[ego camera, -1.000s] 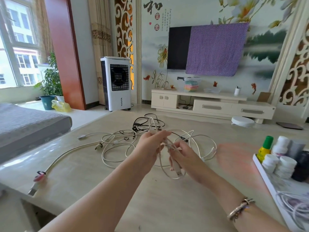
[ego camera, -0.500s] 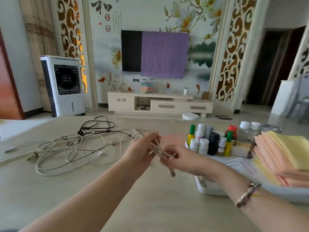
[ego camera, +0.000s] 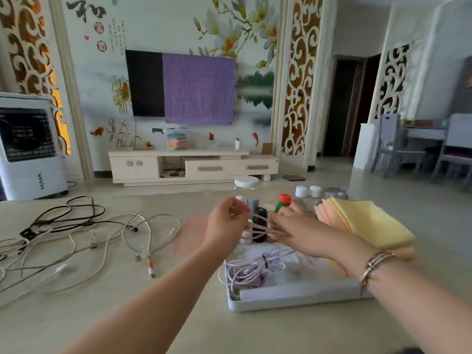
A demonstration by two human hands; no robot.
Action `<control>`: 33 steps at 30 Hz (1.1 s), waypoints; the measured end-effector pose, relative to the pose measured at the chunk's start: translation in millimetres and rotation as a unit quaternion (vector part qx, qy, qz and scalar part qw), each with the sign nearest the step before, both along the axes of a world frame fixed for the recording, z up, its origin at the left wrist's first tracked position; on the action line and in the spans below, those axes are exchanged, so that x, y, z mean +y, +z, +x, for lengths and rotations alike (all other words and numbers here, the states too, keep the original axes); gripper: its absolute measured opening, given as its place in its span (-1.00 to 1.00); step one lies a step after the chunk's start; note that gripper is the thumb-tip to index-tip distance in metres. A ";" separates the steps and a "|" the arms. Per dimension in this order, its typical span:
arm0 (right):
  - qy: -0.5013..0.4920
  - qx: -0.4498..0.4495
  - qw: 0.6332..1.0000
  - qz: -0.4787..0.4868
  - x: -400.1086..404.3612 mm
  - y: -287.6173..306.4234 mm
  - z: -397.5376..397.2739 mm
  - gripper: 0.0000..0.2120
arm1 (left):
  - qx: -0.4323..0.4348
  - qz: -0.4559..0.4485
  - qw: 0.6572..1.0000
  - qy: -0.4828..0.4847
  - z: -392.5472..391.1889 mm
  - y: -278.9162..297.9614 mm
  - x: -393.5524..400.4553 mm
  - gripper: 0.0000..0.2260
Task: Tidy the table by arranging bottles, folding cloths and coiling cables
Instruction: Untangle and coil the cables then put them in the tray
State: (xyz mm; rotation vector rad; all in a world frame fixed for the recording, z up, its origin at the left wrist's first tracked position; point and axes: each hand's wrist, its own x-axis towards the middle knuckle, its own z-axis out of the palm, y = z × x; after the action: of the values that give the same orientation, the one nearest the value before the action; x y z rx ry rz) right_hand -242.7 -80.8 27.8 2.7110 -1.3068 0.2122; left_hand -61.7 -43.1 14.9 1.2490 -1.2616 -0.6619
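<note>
1. Left hand (ego camera: pixel 224 223) is curling its fingers round one end of a short white cable (ego camera: pixel 260 229) — a pinch near the thumb, held above the tray.
2. Right hand (ego camera: pixel 296 229) is gripping the other end of the same cable, fingers closed over the strands. The loops are stretching between the two hands, just in front of the bottles (ego camera: pixel 283 201).
3. Below the hands, the white tray (ego camera: pixel 293 300) is holding one coiled cable (ego camera: pixel 255 269) already bound with a dark tie; the bottles are standing at its far end.
4. To the right, a stack of yellow and peach cloths (ego camera: pixel 365 223) is lying folded, touching the tray's side.
5. To the left, a tangle of loose cables (ego camera: pixel 84 233), white and black, is sprawling over the table (ego camera: pixel 127 315) — still uncoiled, so I judge the cable work is well short of done.
6. Risks, as I read them: the loops are showing no tie, so a slackened grip could let them spring open. The hands are working close to the bottles; a knuckle or a swinging plug could tip one. Dropped loose, this cable could snag on the bound coil beneath.
</note>
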 end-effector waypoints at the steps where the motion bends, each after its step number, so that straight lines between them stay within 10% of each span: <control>1: -0.002 0.004 1.000 0.001 -2.6 -3.4 1.0 -0.84 | -0.032 0.001 0.999 0.006 0.8 -5.4 -5.3 -0.91; 8: -0.007 -0.079 0.994 0.078 -12.6 -22.0 -0.9 -0.46 | -0.204 0.016 0.978 0.038 10.8 -46.3 -18.1 -0.88; 19: -0.002 -0.028 0.988 0.153 -5.9 -53.2 -20.3 -0.59 | -0.472 0.125 0.869 -0.084 0.7 -70.2 1.5 -0.58; 33: 0.063 -0.160 0.981 0.088 35.2 -16.1 87.7 -0.68 | -0.280 0.074 0.954 0.075 81.8 -31.6 40.8 -0.68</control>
State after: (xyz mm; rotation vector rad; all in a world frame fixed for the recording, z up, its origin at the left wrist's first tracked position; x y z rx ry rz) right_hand -155.0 -45.6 11.7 3.0086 -1.2817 0.5971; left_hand 20.1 -2.3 -16.7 1.7153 -1.5735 -0.2979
